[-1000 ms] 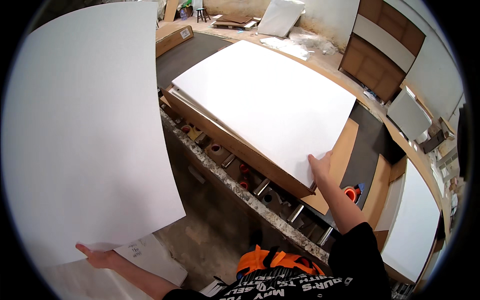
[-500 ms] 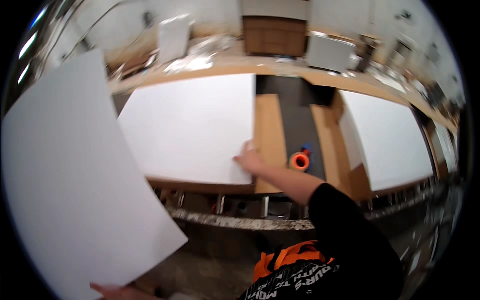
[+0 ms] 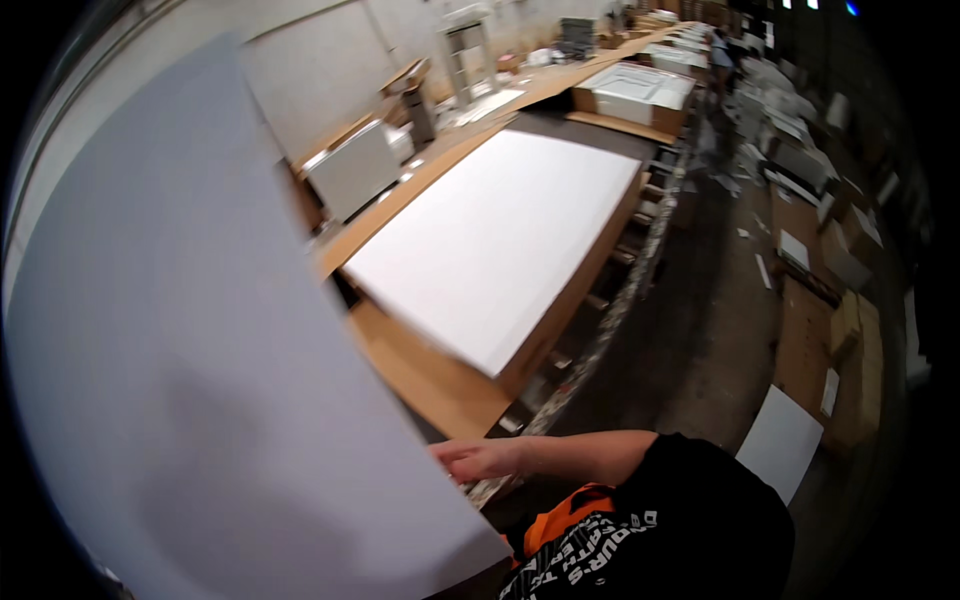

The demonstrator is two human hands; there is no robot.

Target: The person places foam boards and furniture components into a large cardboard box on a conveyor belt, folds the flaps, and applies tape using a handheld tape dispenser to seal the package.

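Observation:
A large white sheet (image 3: 200,380) stands tilted close in front of me and fills the left half of the view. My right hand (image 3: 482,459) reaches left across my body, and its fingers close on the sheet's right edge low down. My left hand is hidden behind the sheet. Beyond it, a big white flat panel (image 3: 500,235) lies on a brown board (image 3: 425,375) on a long workbench, apart from both hands.
The long workbench (image 3: 610,310) runs away to the upper right, carrying a white box-like unit (image 3: 352,170) and an open white tray (image 3: 635,92). An aisle floor (image 3: 720,330) lies to the right, edged with cardboard (image 3: 805,340) and a white board (image 3: 780,440).
My right hand has left the corner of the panel on the bench and come over to the sheet's edge. My view has swung to the right, so the sheet now looms closer.

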